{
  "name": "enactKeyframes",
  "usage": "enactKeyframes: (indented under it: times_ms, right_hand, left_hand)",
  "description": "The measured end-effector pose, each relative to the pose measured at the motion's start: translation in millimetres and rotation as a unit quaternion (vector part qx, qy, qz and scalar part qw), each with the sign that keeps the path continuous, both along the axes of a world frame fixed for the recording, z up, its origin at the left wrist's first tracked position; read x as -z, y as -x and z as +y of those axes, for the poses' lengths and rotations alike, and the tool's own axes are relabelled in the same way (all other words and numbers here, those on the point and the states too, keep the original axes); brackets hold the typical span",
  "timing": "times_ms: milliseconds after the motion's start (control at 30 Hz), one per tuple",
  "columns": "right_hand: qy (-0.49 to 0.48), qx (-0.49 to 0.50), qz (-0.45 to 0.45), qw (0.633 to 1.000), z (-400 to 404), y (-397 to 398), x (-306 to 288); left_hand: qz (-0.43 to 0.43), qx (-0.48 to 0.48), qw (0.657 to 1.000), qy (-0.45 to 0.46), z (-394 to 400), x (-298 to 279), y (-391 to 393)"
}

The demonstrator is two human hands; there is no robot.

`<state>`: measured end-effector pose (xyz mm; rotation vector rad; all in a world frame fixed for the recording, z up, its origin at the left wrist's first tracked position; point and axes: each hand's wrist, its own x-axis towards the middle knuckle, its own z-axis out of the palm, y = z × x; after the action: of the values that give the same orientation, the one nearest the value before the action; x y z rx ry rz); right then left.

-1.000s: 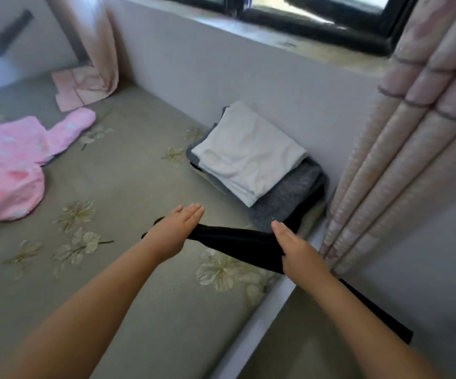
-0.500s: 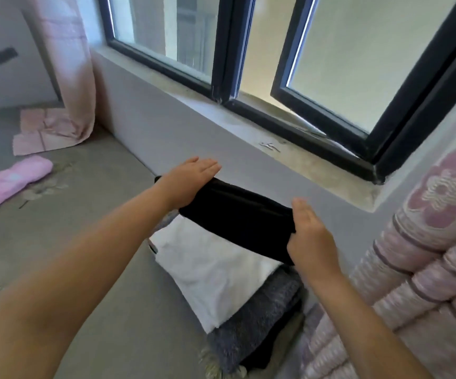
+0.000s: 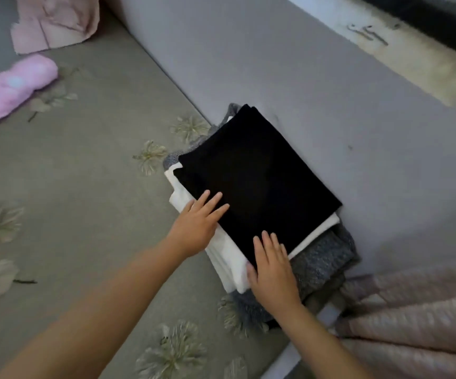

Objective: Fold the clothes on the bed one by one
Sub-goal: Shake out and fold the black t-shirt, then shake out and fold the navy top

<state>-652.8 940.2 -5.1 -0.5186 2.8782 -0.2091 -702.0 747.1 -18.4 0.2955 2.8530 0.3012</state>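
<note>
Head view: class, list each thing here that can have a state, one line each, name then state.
black garment: folded, on top of the pile
white garment: folded, under the black one
grey garment: folded, below the white one
pink garment: spread out, unfolded
left hand: open, fingers flat on the black garment
right hand: open, fingers flat on the black garment

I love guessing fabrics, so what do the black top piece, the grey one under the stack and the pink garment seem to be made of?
Black folded garment: smooth, matte, probably a fine knit or cotton; no visible texture. Grey garment: speckled, coarse look, likely a heathered knit. Pink garment: fuzzy, soft-edged, apparently fleece or plush.
</note>
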Motion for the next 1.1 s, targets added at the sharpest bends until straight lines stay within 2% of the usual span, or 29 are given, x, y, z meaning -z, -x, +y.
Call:
enactKeyframes:
  times_ms: [33, 100, 333, 400, 500, 667, 833, 967, 1100]
  right_hand:
    - [0.021, -0.007, 0.054, 0.998, 3.3, 6.0, 7.3]
    - [0.031, -0.030, 0.097, 0.994, 7.3, 19.4, 17.1]
    - [0.000, -0.053, 0.033, 0.998, 9.1, 33.1, 24.1]
    - [0.023, -0.074, 0.066, 0.995, 8.6, 34.6, 13.5]
    - [0.103, -0.165, 0.132, 0.972, -9.1, 31.2, -8.7]
    - [0.185, -0.313, 0.126, 0.923, -97.5, 11.0, -59.7]
    - [0.224, -0.464, 0.130, 0.847, -189.4, -71.2, -112.2]
    - [0.229, -0.576, 0.123, 0.775, -237.0, -185.8, -141.8]
    - [0.231, -0.630, 0.105, 0.734, -257.9, -313.8, -157.8]
  left_hand:
    - [0.012, -0.026, 0.999, -0.019, 4.2, 5.1, -3.0]
    - [0.018, -0.066, 0.997, -0.031, 12.8, 10.1, -4.0]
    - [-0.022, -0.119, 0.992, 0.017, 26.6, 7.7, -4.8]
    - [0.004, -0.156, 0.988, 0.017, 27.9, -3.9, -13.4]
    - [0.049, -0.251, 0.967, 0.003, 15.2, -28.3, -40.3]
    - [0.086, -0.415, 0.905, 0.047, -36.4, -76.0, -130.4]
    - [0.095, -0.550, 0.822, 0.110, -73.7, -123.4, -269.8]
    - [0.083, -0.648, 0.745, 0.135, -75.4, -148.0, -404.9]
    - [0.053, -0.717, 0.678, 0.150, -67.6, -159.8, -537.0]
